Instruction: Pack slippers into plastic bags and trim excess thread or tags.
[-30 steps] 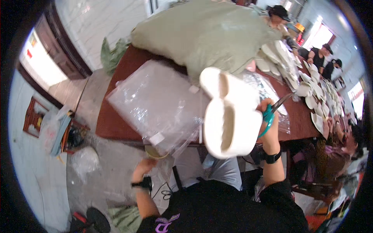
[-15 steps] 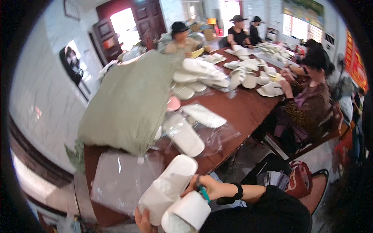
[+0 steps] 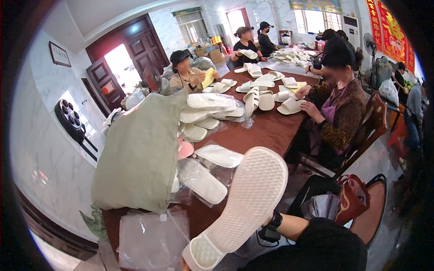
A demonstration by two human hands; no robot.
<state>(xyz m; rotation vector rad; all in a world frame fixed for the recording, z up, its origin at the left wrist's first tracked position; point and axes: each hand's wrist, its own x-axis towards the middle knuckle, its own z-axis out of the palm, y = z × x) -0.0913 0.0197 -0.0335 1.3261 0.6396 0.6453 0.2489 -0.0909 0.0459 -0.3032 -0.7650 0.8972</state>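
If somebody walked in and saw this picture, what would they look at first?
Probably the big white slipper, held up close at the lower middle with its bumpy sole toward you. Next might come the bulging grey-green sack at the left, with a little pink slipper peeking out beside it among white ones. Then perhaps the bright red-and-gold banners hanging at the upper right.

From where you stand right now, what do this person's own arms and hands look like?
The right arm has a plain black sleeve ending above a bare forearm, with a dark strap and a boxy black piece at the wrist. Only a sliver of the left hand shows, too little to describe.
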